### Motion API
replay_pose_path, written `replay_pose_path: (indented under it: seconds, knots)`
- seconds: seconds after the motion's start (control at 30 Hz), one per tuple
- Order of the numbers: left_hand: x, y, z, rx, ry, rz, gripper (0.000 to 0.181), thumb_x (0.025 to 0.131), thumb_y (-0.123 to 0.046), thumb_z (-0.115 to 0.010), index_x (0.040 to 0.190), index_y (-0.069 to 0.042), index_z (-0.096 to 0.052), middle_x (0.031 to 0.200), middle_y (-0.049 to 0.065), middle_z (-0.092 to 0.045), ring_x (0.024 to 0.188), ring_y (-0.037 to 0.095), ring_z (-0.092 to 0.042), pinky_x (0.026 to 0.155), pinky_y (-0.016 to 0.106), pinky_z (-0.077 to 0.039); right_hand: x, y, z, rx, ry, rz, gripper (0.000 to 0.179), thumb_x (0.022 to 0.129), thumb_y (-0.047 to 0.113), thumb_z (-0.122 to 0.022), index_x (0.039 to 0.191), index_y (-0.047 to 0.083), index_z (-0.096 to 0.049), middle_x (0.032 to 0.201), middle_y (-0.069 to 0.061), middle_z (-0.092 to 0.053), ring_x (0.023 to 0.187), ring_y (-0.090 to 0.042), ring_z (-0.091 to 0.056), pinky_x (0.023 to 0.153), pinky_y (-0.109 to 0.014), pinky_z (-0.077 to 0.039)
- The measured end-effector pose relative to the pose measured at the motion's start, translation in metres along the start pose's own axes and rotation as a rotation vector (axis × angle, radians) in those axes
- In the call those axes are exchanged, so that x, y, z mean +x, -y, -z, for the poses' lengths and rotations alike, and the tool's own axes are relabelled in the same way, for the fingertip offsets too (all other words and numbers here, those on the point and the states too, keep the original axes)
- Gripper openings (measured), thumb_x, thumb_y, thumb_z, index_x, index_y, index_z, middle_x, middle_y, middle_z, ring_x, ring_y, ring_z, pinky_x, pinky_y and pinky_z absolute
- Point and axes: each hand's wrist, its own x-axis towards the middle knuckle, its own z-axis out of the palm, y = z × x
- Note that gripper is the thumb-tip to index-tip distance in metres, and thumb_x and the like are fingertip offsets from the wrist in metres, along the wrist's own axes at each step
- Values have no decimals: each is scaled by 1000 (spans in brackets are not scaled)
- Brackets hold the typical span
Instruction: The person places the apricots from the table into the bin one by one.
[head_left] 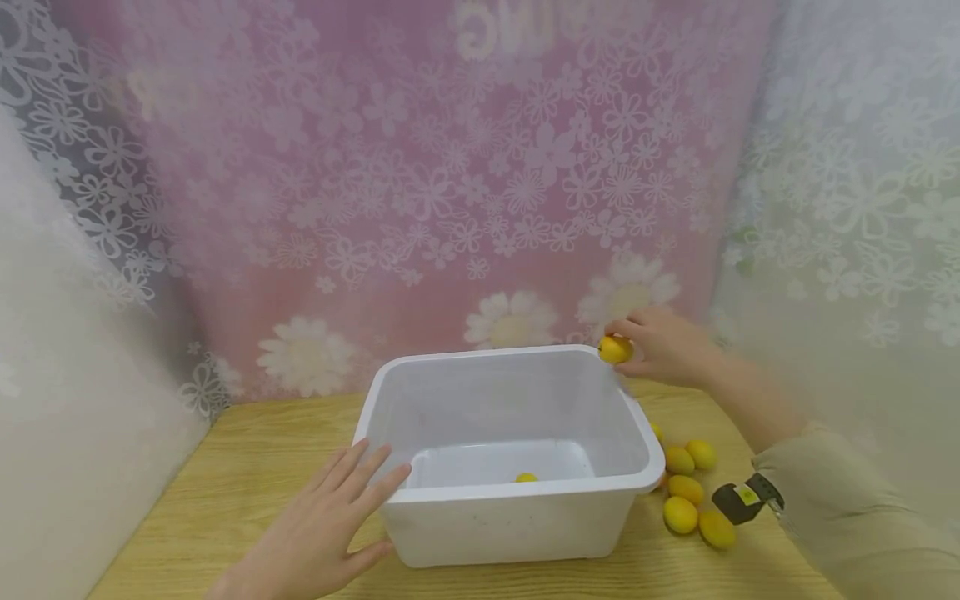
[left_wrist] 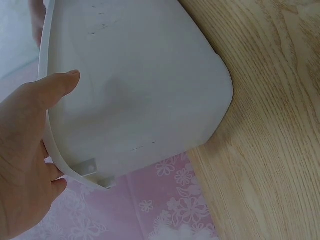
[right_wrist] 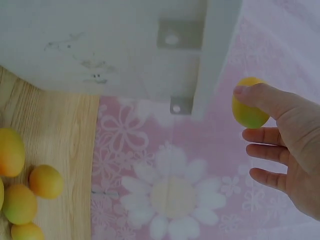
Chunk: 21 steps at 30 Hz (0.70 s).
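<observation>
Judging by how things lie, we are near the start: one yellow fruit in the basin (head_left: 526, 477) shows, ahead and to the right of our left hand (head_left: 322, 521), though the near wall may hide others. Our right hand (head_left: 663, 346) pinches a smooth yellow oval fruit (head_left: 613, 350) between thumb and fingers, just beside the far right corner of the white plastic basin (head_left: 510, 525). At least six loose yellow fruits (head_left: 680, 515) remain outside, nearer us than the right hand, on the pale wood-grain table (head_left: 247, 454). Our left hand grips nothing firmly that we can see; its straight, spread fingers rest at the near left rim, thumb along the outer wall.

The held fruit blushes green at one end. The basin is a rounded rectangle with a rolled lip and dark scuffs; beyond both hands hangs a pink flower-printed backdrop (head_left: 487, 167).
</observation>
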Motion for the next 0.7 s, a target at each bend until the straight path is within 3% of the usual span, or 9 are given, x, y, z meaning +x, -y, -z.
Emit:
replay_pose_path:
  seconds: [0.13,0.23,0.33,0.53,0.7]
  knots:
    - [-1,-1,0,0,18,11,81,78,-46,-70,146,-17,-35,142,14,-43,129,39,-39,114,26,5,9,7,-9,2,40,-14,44,78,28,-74,116,11,-62,90,-3,-56,72,-17,-49,62,-33,-46]
    - [-1,-2,-1,3,23,20,86,74,-43,-74,146,-18,-34,142,13,-43,129,38,-39,113,37,-13,14,9,-15,-2,47,-7,46,78,29,-74,118,10,-61,92,-5,-58,76,-18,-51,65,-36,-47]
    - [-1,-2,-1,7,21,23,88,73,-42,-75,146,-18,-33,142,12,-43,130,37,-38,102,45,-30,18,11,-20,-4,41,-2,45,78,29,-74,117,9,-61,94,-5,-58,78,-19,-51,67,-37,-46]
    - [-1,-2,0,-1,26,26,87,73,-41,-75,146,-17,-34,143,12,-42,130,38,-38,104,45,-28,20,10,-23,-16,29,-8,44,79,31,-73,117,10,-61,96,-5,-59,80,-21,-52,69,-39,-47]
    - [-1,-2,0,3,16,24,87,71,-40,-77,145,-16,-36,142,13,-43,129,38,-39,98,50,-35,18,8,-20,-11,11,-10,42,80,30,-71,116,10,-62,95,-7,-59,80,-23,-55,66,-40,-49]
